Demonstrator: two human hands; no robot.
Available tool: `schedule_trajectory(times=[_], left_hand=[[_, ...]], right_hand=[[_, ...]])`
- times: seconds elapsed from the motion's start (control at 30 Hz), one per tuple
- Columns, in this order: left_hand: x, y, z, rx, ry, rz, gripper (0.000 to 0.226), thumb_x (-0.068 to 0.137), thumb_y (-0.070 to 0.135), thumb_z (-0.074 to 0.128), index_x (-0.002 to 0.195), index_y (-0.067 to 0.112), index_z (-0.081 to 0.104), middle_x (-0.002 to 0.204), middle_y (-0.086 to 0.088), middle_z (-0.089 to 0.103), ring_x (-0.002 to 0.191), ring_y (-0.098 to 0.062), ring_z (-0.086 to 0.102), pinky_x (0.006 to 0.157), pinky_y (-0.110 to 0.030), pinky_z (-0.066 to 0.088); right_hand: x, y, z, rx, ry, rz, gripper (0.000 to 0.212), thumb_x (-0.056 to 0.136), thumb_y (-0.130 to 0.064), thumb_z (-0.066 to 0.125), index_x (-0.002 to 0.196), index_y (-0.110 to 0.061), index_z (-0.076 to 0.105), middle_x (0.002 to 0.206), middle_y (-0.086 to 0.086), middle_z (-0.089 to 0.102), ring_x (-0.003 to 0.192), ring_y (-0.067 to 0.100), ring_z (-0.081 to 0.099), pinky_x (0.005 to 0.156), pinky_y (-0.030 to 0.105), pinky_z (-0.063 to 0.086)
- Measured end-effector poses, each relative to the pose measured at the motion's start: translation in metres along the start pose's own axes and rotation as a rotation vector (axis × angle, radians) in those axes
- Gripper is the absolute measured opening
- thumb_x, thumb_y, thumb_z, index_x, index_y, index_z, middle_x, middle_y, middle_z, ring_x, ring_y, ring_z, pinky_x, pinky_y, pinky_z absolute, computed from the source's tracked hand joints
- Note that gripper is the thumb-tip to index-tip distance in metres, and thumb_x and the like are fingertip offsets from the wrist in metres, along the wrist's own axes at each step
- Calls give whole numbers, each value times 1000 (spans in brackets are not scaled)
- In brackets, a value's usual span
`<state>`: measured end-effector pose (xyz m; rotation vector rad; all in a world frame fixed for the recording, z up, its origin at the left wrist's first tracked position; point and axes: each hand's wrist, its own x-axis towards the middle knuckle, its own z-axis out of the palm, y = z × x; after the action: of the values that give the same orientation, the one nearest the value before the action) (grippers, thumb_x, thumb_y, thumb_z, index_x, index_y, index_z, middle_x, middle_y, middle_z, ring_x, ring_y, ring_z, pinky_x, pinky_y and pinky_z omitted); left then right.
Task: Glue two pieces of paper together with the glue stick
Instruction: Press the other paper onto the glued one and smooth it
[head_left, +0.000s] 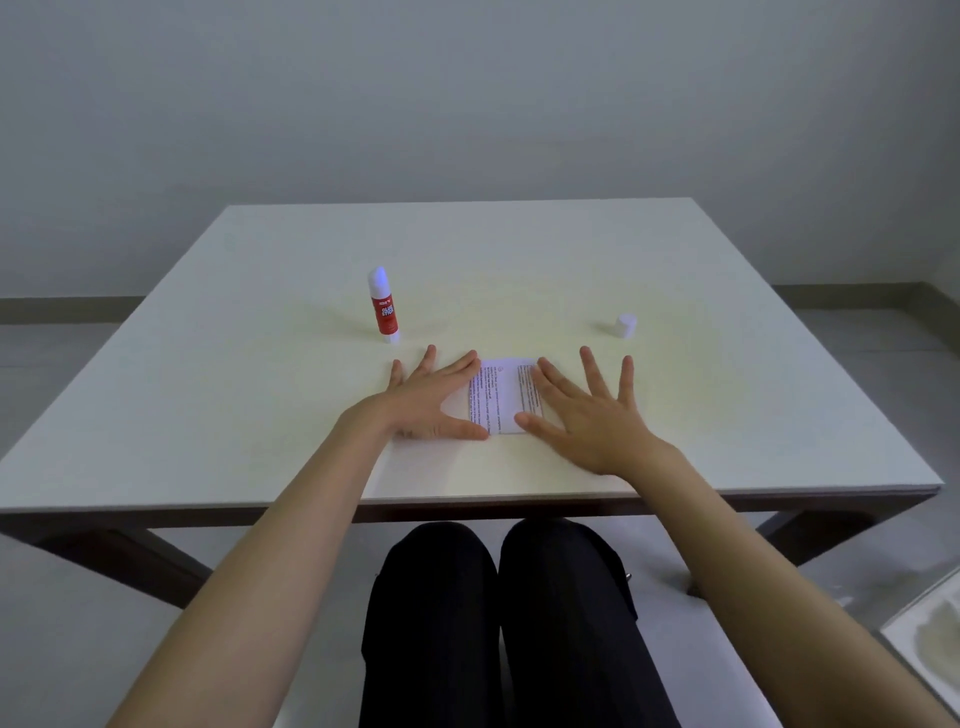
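Paper (501, 397) lies flat, long axis running away, under both hands' fingers (545, 382).

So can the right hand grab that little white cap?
Probably yes. The right hand lies flat on the paper, holding nothing, and the cap stands alone just beyond its fingertips, with only bare table between them.

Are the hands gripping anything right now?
Nothing gripped: left hand and right hand lie flat, fingers spread, pressing the paper's left and right edges.
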<state>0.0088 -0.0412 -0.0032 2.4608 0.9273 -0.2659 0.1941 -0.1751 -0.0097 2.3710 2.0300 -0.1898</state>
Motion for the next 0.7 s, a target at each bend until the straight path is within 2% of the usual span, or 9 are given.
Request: schedule_trajectory(times=[0.1, 0.17, 0.3, 0.4, 0.53, 0.7], left_hand=[[0, 0, 1, -31, 26, 10, 102, 76, 65, 58, 149, 33, -6, 156, 23, -13, 143, -19, -27, 111, -54, -21], [-2, 1, 0, -22, 34, 8, 101, 77, 64, 58, 149, 33, -4, 157, 22, -11, 144, -19, -25, 111, -54, -20], [-7, -2, -3, 2, 31, -4, 97, 80, 60, 56, 150, 29, -4, 158, 18, -12, 145, -16, -22, 112, -54, -18], [-11, -3, -3, 2, 31, 3, 97, 82, 58, 56, 150, 28, -6, 159, 16, -12, 145, -15, -21, 114, -53, -17], [-14, -3, -4, -112, 68, 10, 91, 84, 55, 55, 150, 30, -1, 159, 16, -6, 145, -11, -17, 115, -49, -17], [-15, -1, -2, -53, 84, 6, 81, 88, 53, 51, 151, 27, 6, 159, 16, -2, 146, -14, -14, 115, -51, -14]], right_hand=[[-13, -18, 3, 52, 35, -189, 83, 75, -79, -3, 149, -40, -5, 160, -17, -5, 144, 22, -25, 102, 56, -32], [-17, -26, 6, 59, -23, -243, 76, 80, -76, 2, 149, -42, -1, 160, -18, -4, 145, 21, -24, 101, 56, -33], [-10, -22, 2, 90, -62, -178, 65, 91, -66, 13, 149, -41, 0, 160, -17, -4, 146, 23, -20, 105, 59, -27], [-10, -23, 4, 105, -59, -160, 67, 90, -67, 15, 150, -39, -2, 161, -15, -6, 146, 20, -20, 107, 60, -25], [-19, -38, 11, 129, -44, -153, 72, 89, -68, 15, 150, -35, -5, 161, -13, -10, 146, 22, -21, 107, 57, -25], [-27, -55, 9, 183, -69, -144, 75, 90, -68, 18, 151, -30, -3, 161, -10, -8, 147, 25, -16, 112, 53, -19]])
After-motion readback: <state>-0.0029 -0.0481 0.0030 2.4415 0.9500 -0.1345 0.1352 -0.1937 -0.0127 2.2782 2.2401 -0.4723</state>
